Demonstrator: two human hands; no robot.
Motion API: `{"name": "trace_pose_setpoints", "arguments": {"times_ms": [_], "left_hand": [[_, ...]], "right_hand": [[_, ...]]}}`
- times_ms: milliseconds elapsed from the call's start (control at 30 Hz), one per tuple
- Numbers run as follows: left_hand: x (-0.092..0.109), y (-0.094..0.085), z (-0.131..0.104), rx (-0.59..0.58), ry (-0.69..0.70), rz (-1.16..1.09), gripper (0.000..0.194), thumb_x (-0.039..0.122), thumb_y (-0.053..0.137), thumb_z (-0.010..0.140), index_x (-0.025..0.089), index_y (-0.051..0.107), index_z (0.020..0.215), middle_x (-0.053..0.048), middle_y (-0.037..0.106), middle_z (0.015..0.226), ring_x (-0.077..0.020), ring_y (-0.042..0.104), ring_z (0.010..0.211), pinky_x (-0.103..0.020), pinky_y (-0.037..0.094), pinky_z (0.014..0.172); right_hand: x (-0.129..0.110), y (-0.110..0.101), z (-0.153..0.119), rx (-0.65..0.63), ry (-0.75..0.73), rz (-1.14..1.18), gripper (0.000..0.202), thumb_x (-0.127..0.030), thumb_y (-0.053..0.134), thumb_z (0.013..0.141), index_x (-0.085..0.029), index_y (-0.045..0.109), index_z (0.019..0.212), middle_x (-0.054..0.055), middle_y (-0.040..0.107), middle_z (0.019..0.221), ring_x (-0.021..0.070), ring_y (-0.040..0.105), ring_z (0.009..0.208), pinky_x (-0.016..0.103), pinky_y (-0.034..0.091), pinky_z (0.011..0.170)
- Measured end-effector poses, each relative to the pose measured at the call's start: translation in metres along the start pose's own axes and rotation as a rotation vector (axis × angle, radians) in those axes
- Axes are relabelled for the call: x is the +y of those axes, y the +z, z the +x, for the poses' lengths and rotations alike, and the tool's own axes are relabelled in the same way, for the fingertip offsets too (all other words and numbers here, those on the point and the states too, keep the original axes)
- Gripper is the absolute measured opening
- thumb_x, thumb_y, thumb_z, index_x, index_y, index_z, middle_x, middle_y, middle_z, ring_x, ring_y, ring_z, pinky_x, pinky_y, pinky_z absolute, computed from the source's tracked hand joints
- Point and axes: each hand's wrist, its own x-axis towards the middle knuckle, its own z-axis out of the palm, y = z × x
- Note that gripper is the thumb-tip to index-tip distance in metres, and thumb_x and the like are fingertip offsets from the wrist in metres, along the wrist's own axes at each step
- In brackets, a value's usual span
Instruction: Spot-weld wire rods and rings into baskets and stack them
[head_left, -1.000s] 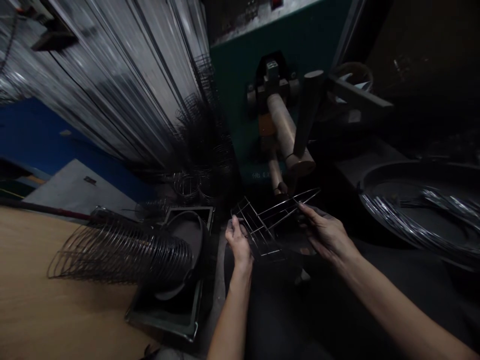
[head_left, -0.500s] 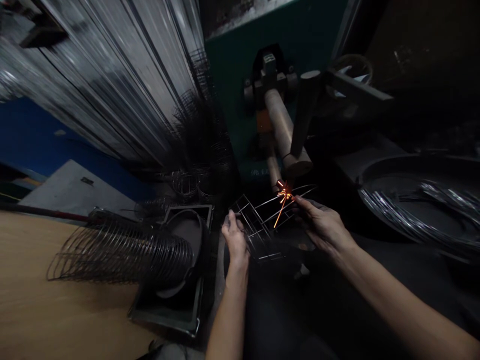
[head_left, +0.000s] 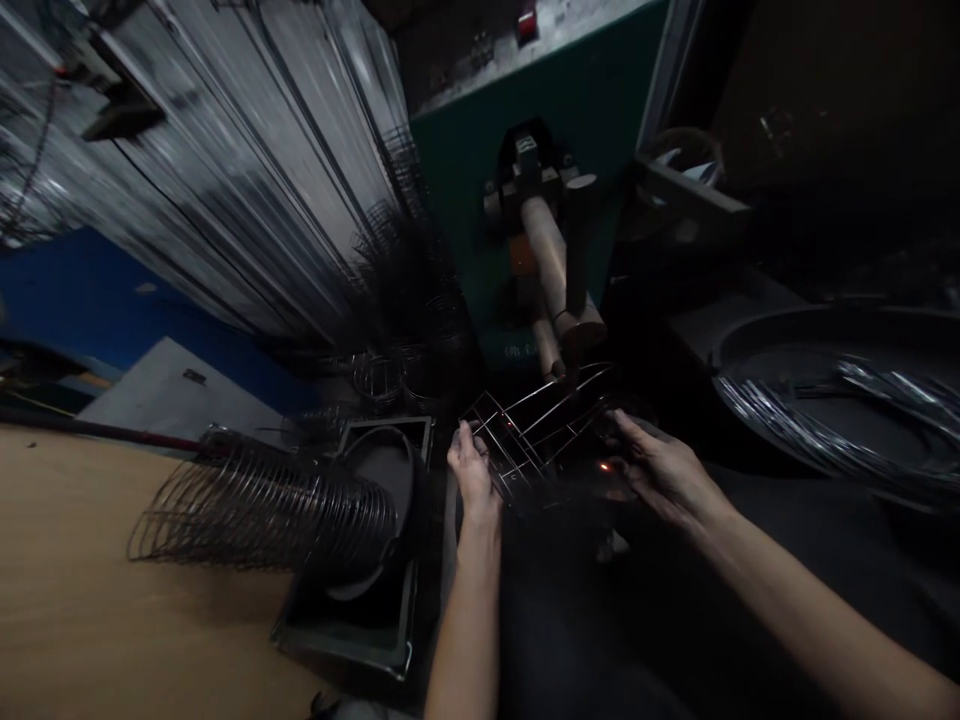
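In dim light, a person's left hand is pinching the left edge of a wire frame, which is hanging just below the metal arms of a green machine. The right hand is curling by the frame's other end; in this gloom I cannot tell whether its fingers are gripping a wire. The two hands are sitting apart, the frame lying between them. An orange speck is glowing beside the right fingers. The frame is looking light, its thin rods probably stiff, slightly springy, and smooth enough for twisting in a loose pinch. Outer corners are seeming safest for holding, since inner wires may be running hot.
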Motion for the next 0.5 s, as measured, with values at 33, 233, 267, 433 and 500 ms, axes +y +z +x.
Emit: {"name": "trace_pose_setpoints", "arguments": {"times_ms": [33,233,267,433,500], "left_hand": [[0.001,0.0,0.001,-0.004,0.012,-0.009,0.047,0.054,0.074,0.059,0.014,0.06,0.08,0.011,0.029,0.047,-0.0024,0.029,0.038,-0.015,0.021,0.039],[0.004,0.003,0.004,-0.014,0.068,-0.003,0.044,0.052,0.073,0.061,0.014,0.059,0.078,0.012,0.027,0.046,-0.0018,0.026,0.037,-0.016,0.017,0.039],[0.004,0.003,0.004,-0.01,0.078,0.006,0.043,0.051,0.073,0.063,0.014,0.059,0.078,0.012,0.027,0.046,-0.0018,0.025,0.037,-0.016,0.016,0.039],[0.004,0.006,0.004,0.025,0.151,0.043,0.039,0.052,0.066,0.071,0.015,0.058,0.078,0.012,0.025,0.046,-0.002,0.023,0.036,-0.017,0.015,0.039],[0.003,0.006,0.001,0.03,0.142,0.054,0.038,0.052,0.064,0.074,0.016,0.057,0.078,0.011,0.025,0.047,-0.0023,0.025,0.037,-0.017,0.016,0.04]], "right_hand": [[-0.001,0.0,0.0,-0.004,0.003,0.004,0.015,-0.018,0.078,0.068,-0.016,0.068,0.079,-0.001,0.063,0.071,0.0084,0.056,0.057,0.014,0.046,0.041],[-0.002,-0.004,0.003,0.015,0.006,0.016,0.019,-0.016,0.078,0.063,-0.016,0.068,0.079,0.0,0.063,0.073,0.0085,0.056,0.056,0.015,0.046,0.042],[-0.002,-0.005,0.004,0.017,0.004,0.015,0.021,-0.016,0.079,0.062,-0.016,0.067,0.079,0.0,0.062,0.073,0.0081,0.055,0.055,0.015,0.046,0.042],[-0.004,-0.018,-0.005,-0.046,-0.02,-0.038,0.028,-0.023,0.081,0.059,-0.017,0.066,0.081,-0.001,0.06,0.071,0.0074,0.051,0.053,0.015,0.041,0.041],[-0.006,-0.035,-0.015,-0.067,-0.051,-0.155,0.026,-0.028,0.079,0.062,-0.018,0.067,0.083,-0.001,0.06,0.073,0.0086,0.052,0.056,0.017,0.041,0.044]]}}
